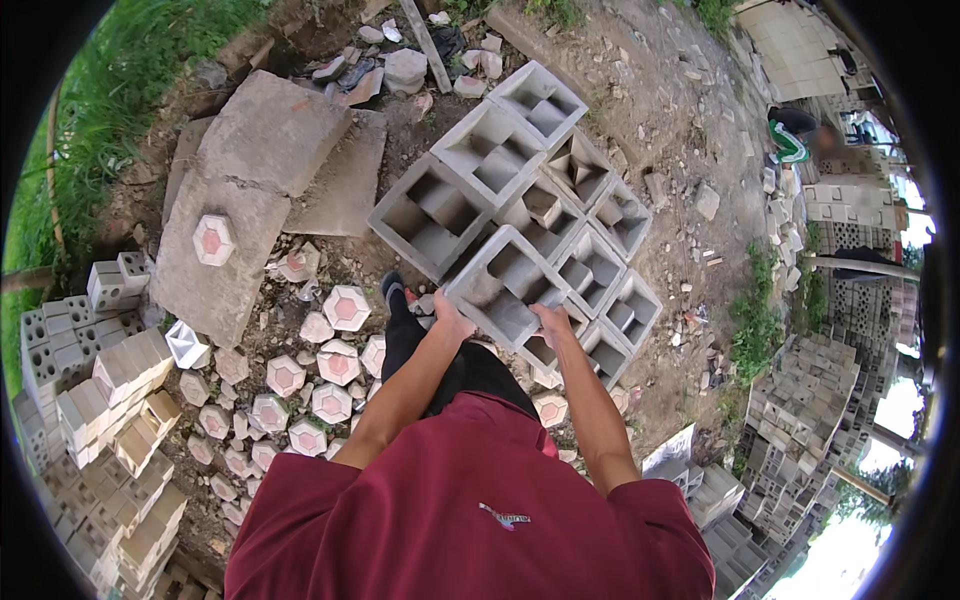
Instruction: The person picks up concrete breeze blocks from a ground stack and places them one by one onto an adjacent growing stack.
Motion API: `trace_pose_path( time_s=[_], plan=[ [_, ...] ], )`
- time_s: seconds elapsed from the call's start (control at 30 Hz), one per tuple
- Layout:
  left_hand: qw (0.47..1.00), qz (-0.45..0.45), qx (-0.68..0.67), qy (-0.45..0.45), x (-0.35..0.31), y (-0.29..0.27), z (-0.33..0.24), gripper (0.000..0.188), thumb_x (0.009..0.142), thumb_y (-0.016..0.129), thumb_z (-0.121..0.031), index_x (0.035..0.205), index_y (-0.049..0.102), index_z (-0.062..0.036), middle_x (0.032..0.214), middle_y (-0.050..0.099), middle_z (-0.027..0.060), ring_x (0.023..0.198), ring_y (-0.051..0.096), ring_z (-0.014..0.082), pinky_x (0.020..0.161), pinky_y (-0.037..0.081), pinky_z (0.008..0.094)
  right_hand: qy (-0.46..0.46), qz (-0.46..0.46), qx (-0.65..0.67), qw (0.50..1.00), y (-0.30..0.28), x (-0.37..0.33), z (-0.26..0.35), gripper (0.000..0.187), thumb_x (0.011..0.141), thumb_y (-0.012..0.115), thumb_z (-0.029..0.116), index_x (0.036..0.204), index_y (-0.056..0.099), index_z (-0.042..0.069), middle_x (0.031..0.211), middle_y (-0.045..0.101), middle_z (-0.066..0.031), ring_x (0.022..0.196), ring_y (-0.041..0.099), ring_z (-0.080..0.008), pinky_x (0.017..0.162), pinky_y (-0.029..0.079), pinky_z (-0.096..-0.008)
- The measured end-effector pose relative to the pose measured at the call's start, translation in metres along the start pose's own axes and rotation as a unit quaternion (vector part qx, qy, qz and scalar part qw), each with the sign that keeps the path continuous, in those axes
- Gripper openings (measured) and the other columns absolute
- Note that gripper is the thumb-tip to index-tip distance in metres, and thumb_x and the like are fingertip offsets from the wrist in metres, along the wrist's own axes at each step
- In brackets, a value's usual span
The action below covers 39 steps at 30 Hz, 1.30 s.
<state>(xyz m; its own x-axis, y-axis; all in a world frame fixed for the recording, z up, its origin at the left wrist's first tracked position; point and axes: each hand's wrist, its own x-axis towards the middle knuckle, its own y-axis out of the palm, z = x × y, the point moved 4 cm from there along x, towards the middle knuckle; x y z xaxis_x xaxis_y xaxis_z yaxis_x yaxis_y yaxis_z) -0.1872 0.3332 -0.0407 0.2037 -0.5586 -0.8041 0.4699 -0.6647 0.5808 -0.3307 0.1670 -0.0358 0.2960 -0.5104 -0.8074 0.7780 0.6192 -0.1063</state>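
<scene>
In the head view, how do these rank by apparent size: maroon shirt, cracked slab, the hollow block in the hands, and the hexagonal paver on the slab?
Largest to smallest:
1. Maroon shirt, though its nearness helps
2. Cracked slab
3. Hollow block
4. Hexagonal paver

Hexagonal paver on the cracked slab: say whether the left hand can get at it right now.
Probably not without stepping over: the left hand is on the hollow concrete block, and the paver lies well off to the left, though nothing covers it.
</scene>
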Motion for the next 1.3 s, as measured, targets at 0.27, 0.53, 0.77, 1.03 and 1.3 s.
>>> trace_pose_path(
  time_s=[0.27, 0.53, 0.77, 1.03, 1.3],
  plan=[
    [1.0, -0.015, -0.021, 0.011, 0.018, -0.004, 0.0, 0.067, 0.092, 0.017, -0.054, 0.135, 0.042, -0.0095, 0.141, 0.039, 0.0113, 0.131, 0.032, 0.0335, 0.11, 0.018, 0.0523, 0.001, -0.013, -0.045, 0.999, -0.005, 0.026, 0.0, 0.049, 0.074, 0.069, 0.011, 0.113, 0.045, -0.006, 0.101, 0.059, -0.0192, 0.082, 0.064, -0.0294, 0.068, 0.055, -0.0516],
    [0.999, -0.014, -0.045, 0.026, 0.037, -0.025, -0.007, 0.063, 0.091, 0.018, -0.049, 0.133, 0.044, -0.0086, 0.139, 0.041, 0.0126, 0.13, 0.034, 0.0354, 0.109, 0.019, 0.0539, 0.008, 0.036, -0.046, 0.998, 0.004, 0.039, -0.005, 0.048, 0.076, 0.07, 0.014, 0.112, 0.045, -0.005, 0.103, 0.059, -0.0184, 0.082, 0.064, -0.0291, 0.069, 0.055, -0.0509],
    [0.998, -0.011, -0.062, 0.028, 0.036, -0.019, -0.01, 0.059, 0.092, 0.022, -0.045, 0.129, 0.048, -0.0062, 0.137, 0.043, 0.0137, 0.128, 0.036, 0.0356, 0.109, 0.021, 0.0528, 0.014, 0.033, -0.033, 0.999, 0.002, 0.053, -0.014, 0.047, 0.075, 0.07, 0.013, 0.11, 0.046, -0.007, 0.1, 0.059, -0.0182, 0.082, 0.064, -0.029, 0.068, 0.055, -0.0511],
    [0.999, -0.042, -0.005, 0.027, 0.04, -0.014, -0.017, 0.061, 0.092, 0.023, -0.047, 0.132, 0.046, -0.0069, 0.139, 0.042, 0.0114, 0.13, 0.035, 0.0333, 0.109, 0.022, 0.0512, 0.043, 0.038, -0.034, 0.998, 0.008, 0.053, -0.007, 0.037, 0.079, 0.065, 0.01, 0.11, 0.05, -0.003, 0.1, 0.061, -0.0165, 0.087, 0.063, -0.03, 0.076, 0.051, -0.0585],
    [0.997, -0.058, 0.042, 0.019, 0.054, -0.033, -0.021, 0.069, 0.09, 0.02, -0.059, 0.137, 0.04, -0.0122, 0.145, 0.033, 0.0092, 0.134, 0.027, 0.0337, 0.107, 0.012, 0.0605, 0.043, 0.016, -0.073, 0.996, 0.014, 0.04, 0.004, 0.041, 0.076, 0.067, 0.014, 0.109, 0.05, -0.004, 0.099, 0.061, -0.017, 0.085, 0.064, -0.0286, 0.072, 0.053, -0.0527]
  ],
)
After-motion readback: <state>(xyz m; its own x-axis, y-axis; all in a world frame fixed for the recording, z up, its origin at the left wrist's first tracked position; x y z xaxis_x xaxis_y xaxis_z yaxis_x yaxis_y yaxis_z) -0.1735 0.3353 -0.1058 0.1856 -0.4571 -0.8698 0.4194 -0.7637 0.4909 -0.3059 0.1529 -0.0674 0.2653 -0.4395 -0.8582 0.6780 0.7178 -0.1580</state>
